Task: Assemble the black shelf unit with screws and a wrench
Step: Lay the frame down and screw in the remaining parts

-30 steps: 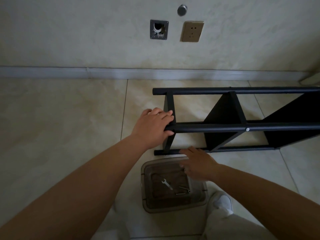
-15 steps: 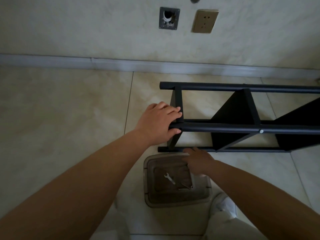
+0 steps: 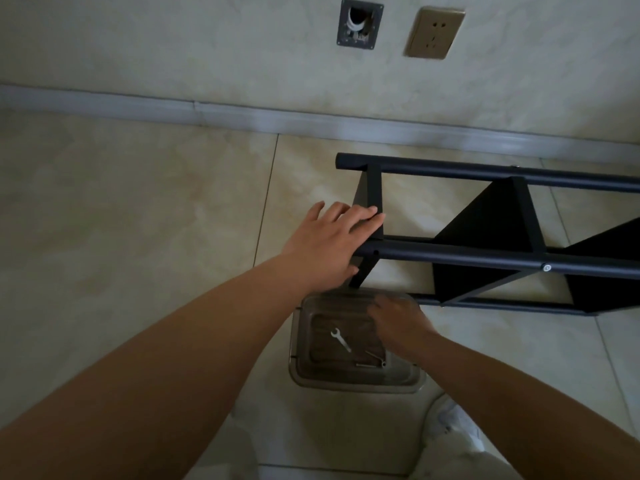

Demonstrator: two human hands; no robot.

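Note:
The black shelf unit (image 3: 485, 258) lies on its side on the floor tiles, its tubes running off to the right. My left hand (image 3: 329, 244) rests on the shelf's left end, fingers straight over the end bar and thumb below the middle tube. One silver screw head (image 3: 547, 268) shows in that tube. In front of the shelf sits a clear plastic tray (image 3: 298, 372) holding a small silver wrench (image 3: 341, 340) and a few thin metal pieces (image 3: 372, 362). My right hand (image 3: 398, 320), blurred, hovers over the tray's right side with its fingers loosely extended and nothing visibly in them.
The wall runs close behind the shelf, with a baseboard (image 3: 242, 116), a socket (image 3: 434, 32) and an open wall box (image 3: 360, 26). A white shoe (image 3: 453, 427) and light trouser leg sit just right of the tray. Bare floor tiles spread to the left.
My left hand's fingers have straightened from a curled hold on the middle tube's end. My right hand has dropped from the lower tube down over the tray.

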